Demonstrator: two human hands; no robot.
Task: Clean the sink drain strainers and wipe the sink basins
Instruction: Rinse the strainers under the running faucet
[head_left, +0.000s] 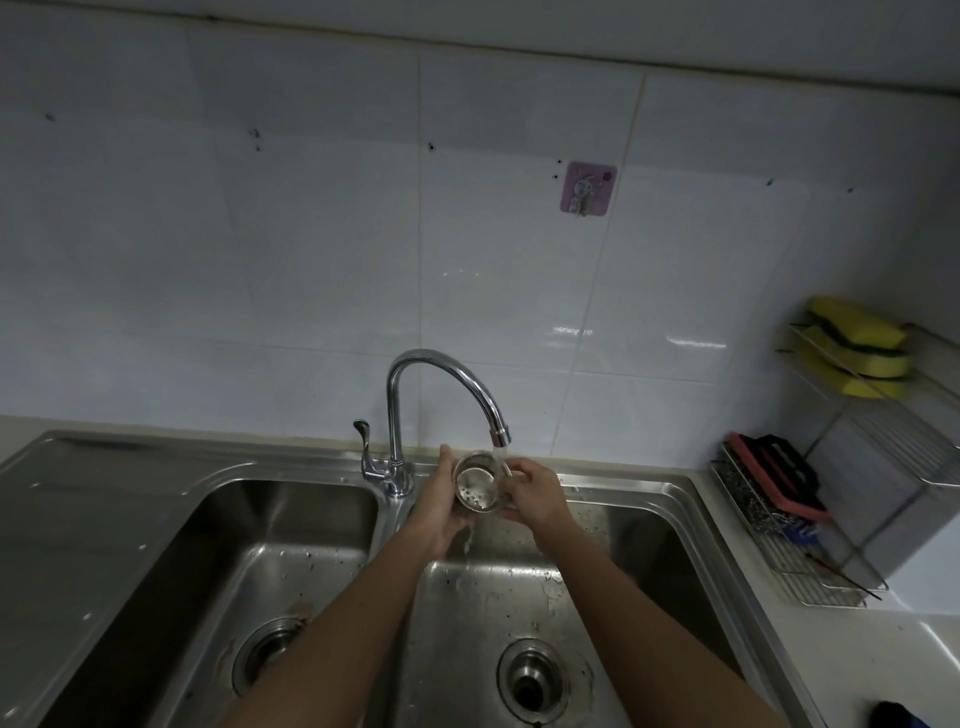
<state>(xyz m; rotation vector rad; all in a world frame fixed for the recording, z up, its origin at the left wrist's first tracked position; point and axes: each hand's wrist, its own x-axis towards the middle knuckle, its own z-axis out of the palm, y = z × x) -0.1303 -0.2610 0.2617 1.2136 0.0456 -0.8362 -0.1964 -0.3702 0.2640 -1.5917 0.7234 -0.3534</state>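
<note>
One left hand (441, 501) and one right hand (537, 493) both grip one metal strainer (475, 487) under one running tap (447, 371), over the right basin (623, 551) of two; perhaps three yellow sponges (857, 353) sit nearby.

text: none legible | purple wall hook sticker (587, 188): cartoon figure only, any lettering too small to read

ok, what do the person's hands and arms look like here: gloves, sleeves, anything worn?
Both bare. The left hand and right hand have no gloves, and no rings or watch show. The forearms are uncovered down to the frame edge, with no sleeves in view.
</note>
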